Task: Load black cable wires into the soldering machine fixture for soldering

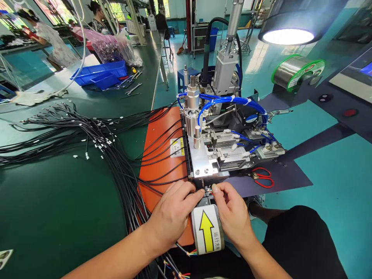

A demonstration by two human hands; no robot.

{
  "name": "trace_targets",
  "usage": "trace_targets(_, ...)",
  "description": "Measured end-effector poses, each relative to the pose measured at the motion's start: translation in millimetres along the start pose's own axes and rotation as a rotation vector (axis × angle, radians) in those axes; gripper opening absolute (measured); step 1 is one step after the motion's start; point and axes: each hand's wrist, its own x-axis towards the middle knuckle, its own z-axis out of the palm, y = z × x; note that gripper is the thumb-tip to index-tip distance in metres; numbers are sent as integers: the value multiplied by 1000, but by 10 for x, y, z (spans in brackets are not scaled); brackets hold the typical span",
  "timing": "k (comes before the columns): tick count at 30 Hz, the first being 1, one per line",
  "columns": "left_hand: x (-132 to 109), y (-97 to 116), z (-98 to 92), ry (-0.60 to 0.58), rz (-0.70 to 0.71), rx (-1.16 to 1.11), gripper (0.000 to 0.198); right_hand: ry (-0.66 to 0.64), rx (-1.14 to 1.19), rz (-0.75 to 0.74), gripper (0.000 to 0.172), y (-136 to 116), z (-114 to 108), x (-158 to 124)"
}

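Note:
My left hand (pixel 174 211) and my right hand (pixel 231 211) meet at the front of a small metal machine (pixel 216 149) with blue air hoses. Both hands pinch the thin coloured wire ends (pixel 208 190) of a black cable at the machine's front slot. Fingers of each hand are pressed together around the wires. Just below them a grey belt (pixel 207 228) bears a yellow arrow pointing toward the machine. An orange plate (pixel 162 155) lies under my left hand, crossed by black cables.
A large fan of black cables (pixel 72 135) covers the green bench to the left. Red scissors (pixel 263 177) lie right of the machine. Blue bins (pixel 100 73), hand tools, a solder spool (pixel 296 71) and a lamp stand further off. Other people work at the back left.

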Motion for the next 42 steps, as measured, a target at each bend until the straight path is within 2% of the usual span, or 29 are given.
trace_targets(14,-7,2,-13,-33,42,65,28,-39,-25,46,39,-5,-24,33)
trace_targets(19,-23,-15,14,1,55,53,29,42,-35,66,34,-116,-130,-24)
trace_targets(24,-24,-29,27,-1,48,47,29,-73,-13,63,31,-184,-154,-89)
trace_targets(33,-15,-5,5,2,57,57,28,-53,-185,-172,24,-104,-158,-9)
trace_targets(42,-15,-2,12,14,52,71,27,-73,-197,-167,22,-66,-217,36)
